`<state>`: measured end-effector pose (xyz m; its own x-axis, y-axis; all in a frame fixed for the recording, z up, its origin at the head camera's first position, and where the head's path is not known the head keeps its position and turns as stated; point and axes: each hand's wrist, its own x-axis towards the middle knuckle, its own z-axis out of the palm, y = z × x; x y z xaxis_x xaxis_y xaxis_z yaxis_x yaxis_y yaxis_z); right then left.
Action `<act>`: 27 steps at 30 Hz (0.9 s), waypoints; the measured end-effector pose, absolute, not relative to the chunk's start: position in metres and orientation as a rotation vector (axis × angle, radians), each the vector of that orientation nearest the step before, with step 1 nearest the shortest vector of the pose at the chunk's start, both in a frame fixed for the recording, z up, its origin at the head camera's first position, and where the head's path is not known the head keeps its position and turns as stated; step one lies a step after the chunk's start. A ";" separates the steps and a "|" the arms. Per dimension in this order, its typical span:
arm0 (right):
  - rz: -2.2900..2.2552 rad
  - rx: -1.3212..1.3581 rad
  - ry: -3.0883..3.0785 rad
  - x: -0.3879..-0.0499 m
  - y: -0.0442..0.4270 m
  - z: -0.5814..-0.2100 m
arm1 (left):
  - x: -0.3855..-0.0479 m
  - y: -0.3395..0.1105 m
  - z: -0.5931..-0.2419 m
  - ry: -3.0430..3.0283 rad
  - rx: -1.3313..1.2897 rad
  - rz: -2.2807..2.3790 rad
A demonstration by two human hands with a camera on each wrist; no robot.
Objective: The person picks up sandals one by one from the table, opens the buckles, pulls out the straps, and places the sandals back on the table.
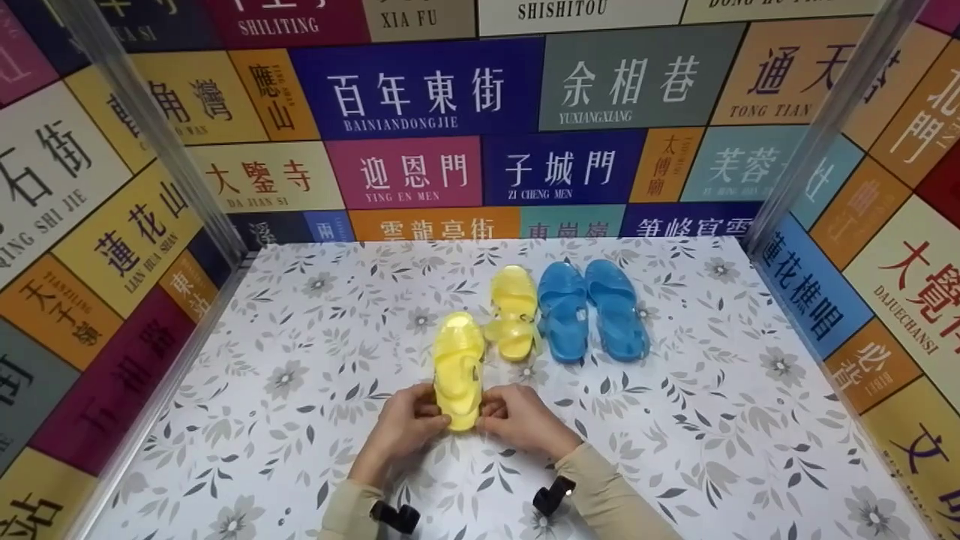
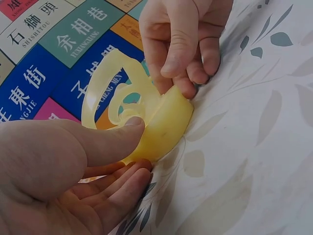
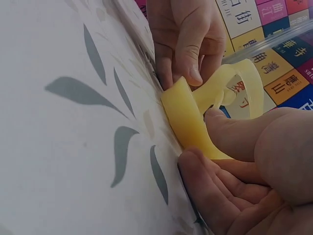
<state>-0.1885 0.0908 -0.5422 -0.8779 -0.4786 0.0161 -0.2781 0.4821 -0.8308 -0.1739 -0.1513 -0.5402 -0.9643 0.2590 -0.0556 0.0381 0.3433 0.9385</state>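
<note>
Both hands hold a yellow sandal (image 1: 457, 367) by its heel end, its toe pointing away from me. On the heel's left side is my left hand (image 1: 412, 424), pinching the edge with the thumb on top and fingers below, as the left wrist view (image 2: 63, 161) shows. My right hand (image 1: 525, 420) pinches the right side likewise; in the right wrist view its thumb (image 3: 234, 134) presses inside the heel. Just beyond and to the right, a second yellow sandal (image 1: 514, 283) lies on the patterned tabletop (image 1: 285, 379). The held sandal's underside is mostly hidden.
Beside the second yellow sandal stand two blue sandals, a left one (image 1: 562, 285) and a right one (image 1: 611, 281), toes away from me. Sign-covered walls (image 1: 420, 82) enclose the back and both sides of the table. Black straps (image 1: 553, 495) sit on the wrists.
</note>
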 end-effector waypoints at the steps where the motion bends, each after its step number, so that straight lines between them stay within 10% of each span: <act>1: -1.355 -0.659 2.506 -0.188 0.090 -0.543 | -0.174 -0.151 -0.540 2.405 0.275 1.677; 27: -1.420 -0.688 2.570 -0.182 0.079 -0.549 | -0.169 -0.146 -0.542 2.287 0.185 1.844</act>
<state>-0.1824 0.0786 -0.5491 -0.8885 -0.4462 0.1075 -0.3284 0.4545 -0.8280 -0.1689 -0.1458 -0.5423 -0.9726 0.2203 -0.0749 -0.0265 0.2148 0.9763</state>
